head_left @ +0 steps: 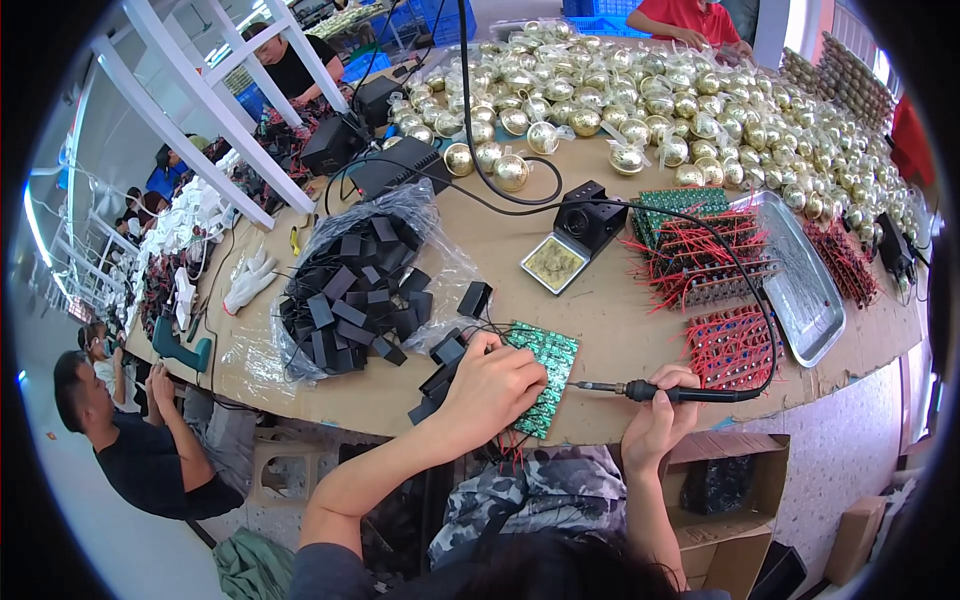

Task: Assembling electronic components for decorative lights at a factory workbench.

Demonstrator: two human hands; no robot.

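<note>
Head view: the left hand (497, 385) presses down on a green circuit board (545, 375) at the near edge of the tabletop (600, 310), fingers curled over small black parts. The right hand (660, 415) has its fingers closed round a soldering iron (668, 392), tip toward the board. The board looks light, stiff and fragile; best held by its edges

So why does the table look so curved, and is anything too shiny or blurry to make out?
Head view: the fisheye lens bends the table edge toward a dark rim; the gold balls and metal tray glare; the soldering iron in the right hand stays sharp.
</note>
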